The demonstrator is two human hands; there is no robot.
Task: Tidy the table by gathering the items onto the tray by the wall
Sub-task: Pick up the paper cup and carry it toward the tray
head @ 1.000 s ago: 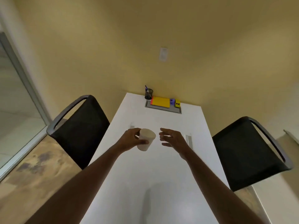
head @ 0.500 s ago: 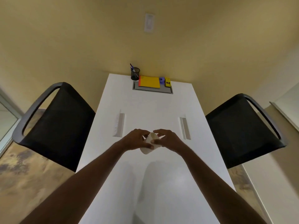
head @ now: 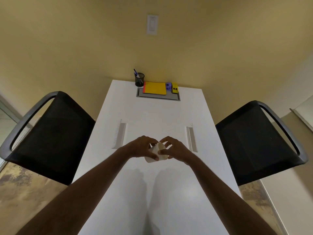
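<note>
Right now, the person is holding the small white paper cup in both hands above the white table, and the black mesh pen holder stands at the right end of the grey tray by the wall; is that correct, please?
Not quite. The head view shows both hands, left hand and right hand, on the small white paper cup above the white table, but the black mesh pen holder stands at the left end of the grey tray, not the right.

Head camera looks steeply down the white table (head: 157, 116) toward the wall (head: 84, 48).
</note>
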